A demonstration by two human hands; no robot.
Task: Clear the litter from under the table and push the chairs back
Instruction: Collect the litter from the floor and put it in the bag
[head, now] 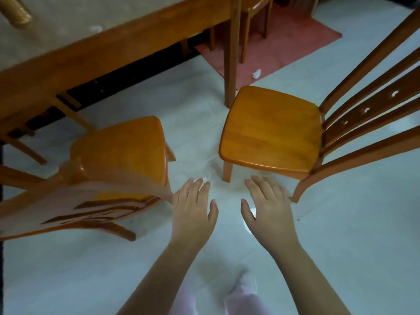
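your left hand [193, 212] and right hand [269, 208] are both out in front of you, palms down over the pale floor [341, 246]. left fingers [197, 188]: straight, close together, thumb splayed toward the right hand; they hold nothing. right fingers [261, 186]: straight, slightly fanned, thumb splayed toward the left hand; they hold nothing. count, chairs: two stand clear of the table [118, 39]. the left chair [120, 151] is just beside your left fingers on their outer side, its back nearest you and blurred. the right chair [270, 130] stands just beyond your right fingertips; one front leg comes down between the two sets of fingertips, and a rear leg lands just outside your right little finger. legs of a third chair [252, 17] show well beyond the fingers, past the table leg [230, 64]. count, litter: one crumpled white scrap [256, 73] well ahead of your right fingertips, on the red mat [284, 42], close to the table leg. one small white fleck [206, 178] right at your left fingertips; touching or not, cannot tell. one white round patch [251, 214] on the floor, partly hidden under your right thumb; what it is, cannot tell. on the table, far beyond your left fingers: one gold object [16, 14], blurred.
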